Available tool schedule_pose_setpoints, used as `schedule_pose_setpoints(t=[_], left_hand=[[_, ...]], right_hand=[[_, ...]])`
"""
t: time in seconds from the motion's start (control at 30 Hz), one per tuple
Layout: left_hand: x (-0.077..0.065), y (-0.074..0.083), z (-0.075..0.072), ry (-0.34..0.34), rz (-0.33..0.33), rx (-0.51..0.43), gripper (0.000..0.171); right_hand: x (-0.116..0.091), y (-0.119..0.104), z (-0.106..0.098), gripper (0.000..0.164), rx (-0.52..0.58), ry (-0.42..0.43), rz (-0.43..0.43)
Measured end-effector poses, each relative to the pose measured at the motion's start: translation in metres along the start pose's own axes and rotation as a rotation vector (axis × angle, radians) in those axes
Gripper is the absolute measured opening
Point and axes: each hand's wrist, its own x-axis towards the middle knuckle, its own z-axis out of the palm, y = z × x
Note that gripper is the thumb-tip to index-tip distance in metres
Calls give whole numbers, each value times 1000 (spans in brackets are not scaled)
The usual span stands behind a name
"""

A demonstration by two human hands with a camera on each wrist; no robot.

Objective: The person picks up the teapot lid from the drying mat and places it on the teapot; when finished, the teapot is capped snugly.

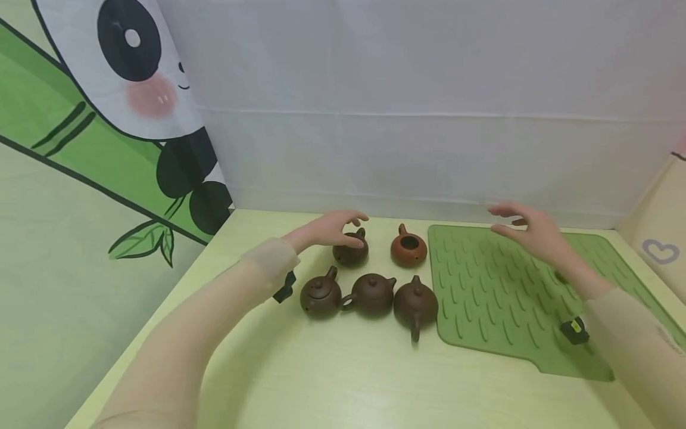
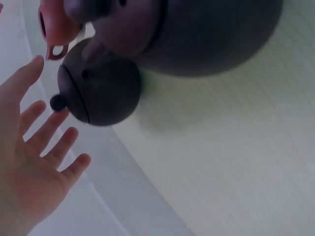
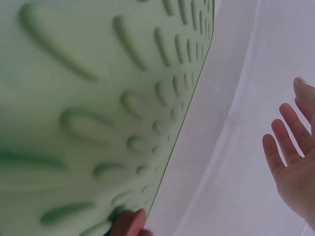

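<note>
My left hand [image 1: 333, 229] hovers at the back-left dark brown teapot [image 1: 351, 255], its fingers spread over the lid and thumb in front in the head view. The left wrist view shows this teapot's round lid knob [image 2: 58, 102] close to the fingers. Beside it stands a reddish-brown teapot [image 1: 408, 253] with its top uncovered. My right hand [image 1: 527, 229] is raised over the back of a green ridged mat [image 1: 482, 286], fingers loosely extended and holding nothing. A small reddish-brown piece [image 3: 127, 225] lies on the mat, mostly cut off by the right wrist view's edge.
In front stand a left dark teapot [image 1: 320, 296], a middle one [image 1: 372, 296] and a right one [image 1: 415, 305], the last right at the mat's left edge. All sit on a pale yellow table [image 1: 332, 381]. A white cloth wall [image 1: 402, 161] rises behind.
</note>
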Motion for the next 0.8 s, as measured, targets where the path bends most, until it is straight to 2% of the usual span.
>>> schedule_pose_setpoints(t=[0.2,0.33,0.5,0.63,0.8], left_hand=[[18,14,12,17,14,45,67],[27,22,18,15,20,70,67],[36,31,22,3,46,87,68],[45,36,27,-9,69,76,64],[54,39,33,-11,72,58,60]], right_hand=[[-21,14,-12,39,-12,38,-19],[-32,25,-20,38,-128,34,-61],[-46,36,-32,41,-260,-19,-54],[-58,47,-40,41,-281,-38,-31],[-68,61,-46,37,-281,-19,-62]])
